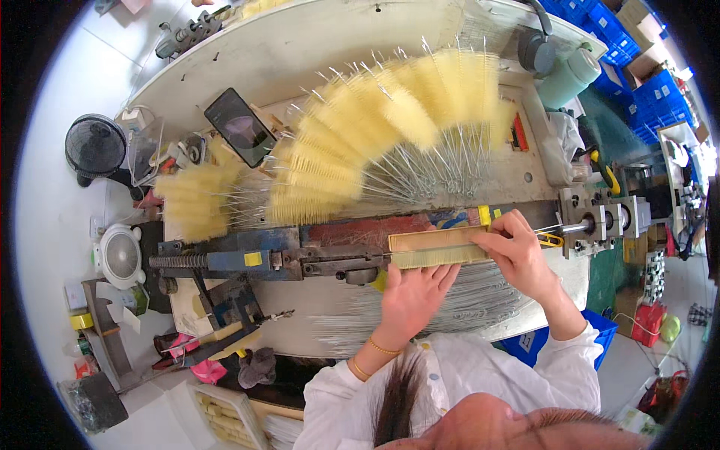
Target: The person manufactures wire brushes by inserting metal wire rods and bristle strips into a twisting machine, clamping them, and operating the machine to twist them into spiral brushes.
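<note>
A flat row of pale yellow bristles (439, 251) lies along the metal bench machine (337, 259), with a thin wire running lengthwise through it. Palm down, my left hand (411, 298) rests its outstretched fingers against the near edge of the bristles. My right hand (517, 255) is bent over the right end of the row, thumb and fingertips pinched together on the bristles there. Just right of that hand, a wire leads to the metal spindle block (600, 223). Beneath and between my forearms spreads a pile of loose grey wires (457, 304).
Beyond the machine, finished yellow wire brushes (390, 112) fan out, with another bunch (196, 191) at left. A dark phone (240, 127) leans among them. A mint bottle (570, 77) and headphones (537, 49) stand far right. A blue crate (600, 334) is below the bench.
</note>
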Tool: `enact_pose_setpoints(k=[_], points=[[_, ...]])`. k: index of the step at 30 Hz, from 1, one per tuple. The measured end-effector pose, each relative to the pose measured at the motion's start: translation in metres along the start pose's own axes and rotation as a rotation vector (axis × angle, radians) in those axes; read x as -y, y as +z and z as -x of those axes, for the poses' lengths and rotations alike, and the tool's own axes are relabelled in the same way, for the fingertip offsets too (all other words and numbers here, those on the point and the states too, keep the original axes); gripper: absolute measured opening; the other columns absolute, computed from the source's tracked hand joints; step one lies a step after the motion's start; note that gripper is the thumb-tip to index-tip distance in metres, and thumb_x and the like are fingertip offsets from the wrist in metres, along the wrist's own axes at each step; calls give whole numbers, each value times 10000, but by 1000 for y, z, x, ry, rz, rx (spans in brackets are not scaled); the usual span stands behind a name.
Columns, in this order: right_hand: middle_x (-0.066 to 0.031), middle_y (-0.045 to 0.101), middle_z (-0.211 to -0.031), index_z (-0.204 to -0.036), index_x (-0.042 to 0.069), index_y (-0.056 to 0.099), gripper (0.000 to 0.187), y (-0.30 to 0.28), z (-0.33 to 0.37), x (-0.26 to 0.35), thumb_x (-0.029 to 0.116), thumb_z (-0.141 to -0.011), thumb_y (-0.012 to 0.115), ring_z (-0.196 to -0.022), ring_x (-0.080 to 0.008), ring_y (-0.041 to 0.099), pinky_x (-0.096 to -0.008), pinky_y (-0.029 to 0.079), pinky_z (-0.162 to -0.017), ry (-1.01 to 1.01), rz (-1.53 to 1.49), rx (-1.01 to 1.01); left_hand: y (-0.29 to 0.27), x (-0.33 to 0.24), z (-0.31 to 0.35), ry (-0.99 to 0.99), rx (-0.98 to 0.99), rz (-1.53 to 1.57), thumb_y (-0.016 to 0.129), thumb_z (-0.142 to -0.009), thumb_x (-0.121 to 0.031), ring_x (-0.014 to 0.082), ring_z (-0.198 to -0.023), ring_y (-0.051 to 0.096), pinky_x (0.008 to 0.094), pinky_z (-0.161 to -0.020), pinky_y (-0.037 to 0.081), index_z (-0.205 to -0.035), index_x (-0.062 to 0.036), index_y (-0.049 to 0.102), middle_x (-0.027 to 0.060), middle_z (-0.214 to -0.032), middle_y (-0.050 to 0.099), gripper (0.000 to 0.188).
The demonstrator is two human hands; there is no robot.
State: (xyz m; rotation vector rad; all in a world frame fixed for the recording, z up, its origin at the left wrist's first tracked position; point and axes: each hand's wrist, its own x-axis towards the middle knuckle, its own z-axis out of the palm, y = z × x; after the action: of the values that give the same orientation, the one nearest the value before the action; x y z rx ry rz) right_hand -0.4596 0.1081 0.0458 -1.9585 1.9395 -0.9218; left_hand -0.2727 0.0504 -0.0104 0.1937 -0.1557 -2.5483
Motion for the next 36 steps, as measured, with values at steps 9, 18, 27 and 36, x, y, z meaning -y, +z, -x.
enact_pose_setpoints(k=[9,18,27,36], points=[[-80,511,-801,-982,96,631,412,13,32,8,-73,-607,611,-723,-256,498,-371,414,-646,-117,101,-87,-8,5,1,-18,-36,70,398,-829,-651,263,-1369,145,407,-1139,77,-1434,-67,73,95,-1480,162,902],[-70,621,-830,-938,8,623,294,3,-21,-5,10,-658,716,-670,-128,539,-245,438,-598,279,-146,9,-7,4,0,-11,1,-5,390,-850,-620,279,-1367,143,418,-1143,62,-1415,-4,89,149,-1470,156,888],[-95,544,-689,-802,-22,574,167,-16,-10,-28,-14,-664,668,-610,-203,491,-280,394,-555,369,153,-142,-1,7,2,47,-36,-101,370,-884,-569,276,-1371,138,419,-1143,50,-1420,-16,77,145,-1474,155,824],[-77,544,-872,-962,79,627,347,8,-4,0,-2,-624,638,-813,-274,518,-368,421,-701,-91,43,-17,2,3,-3,9,-28,-99,331,-822,-694,256,-1379,108,415,-1138,52,-1436,-63,68,61,-1498,107,920]])
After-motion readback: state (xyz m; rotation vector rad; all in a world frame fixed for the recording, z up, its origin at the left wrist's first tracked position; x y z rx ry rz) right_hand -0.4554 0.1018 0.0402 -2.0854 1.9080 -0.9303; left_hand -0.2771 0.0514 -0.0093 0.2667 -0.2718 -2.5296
